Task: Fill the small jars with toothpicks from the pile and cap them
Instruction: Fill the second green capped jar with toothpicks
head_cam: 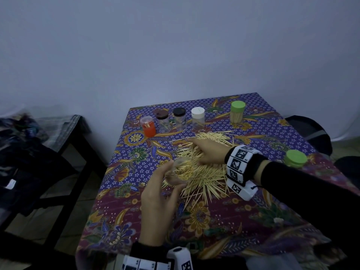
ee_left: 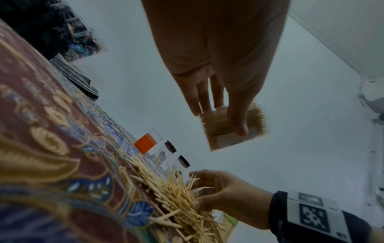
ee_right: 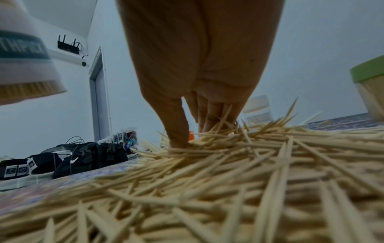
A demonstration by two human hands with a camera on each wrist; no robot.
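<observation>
One clear open jar (head_cam: pixel 180 170), packed nearly full of toothpicks, sits tilted in the left hand (head_cam: pixel 158 199), fingers and thumb curled round its wall, held over the near-left edge of the toothpick pile (head_cam: pixel 206 164); left wrist view shows the thumb (ee_left: pixel 238 118) pressed across the jar's side and a label on it, text unreadable there. One pile, loose and spread across mid-table on the batik tablecloth (head_cam: pixel 136 221). Right hand (head_cam: pixel 206 151) lies on the pile, fingers dug into the sticks; right wrist view shows thumb (ee_right: pixel 176 128) and fingers closing on a few toothpicks, exact pinch hard to make out under the sticks. Seven jars total: the held one, five in a back row, one at the right edge. Back row left to right: orange jar with clear lid (head_cam: pixel 148 126), some toothpicks inside; brown-lidded jar (head_cam: pixel 163 120) and black-lidded jar (head_cam: pixel 179 118), contents too dim to tell; white-lidded jar (head_cam: pixel 198 118), a few toothpicks; green-lidded jar (head_cam: pixel 237 114), full of toothpicks. Second green-lidded jar (head_cam: pixel 295 158) partly hidden behind the right forearm. Marker bands on both wrists; left one cut off at frame bottom. Dark bench with clothes (head_cam: pixel 29 152) left of table, blurred.
</observation>
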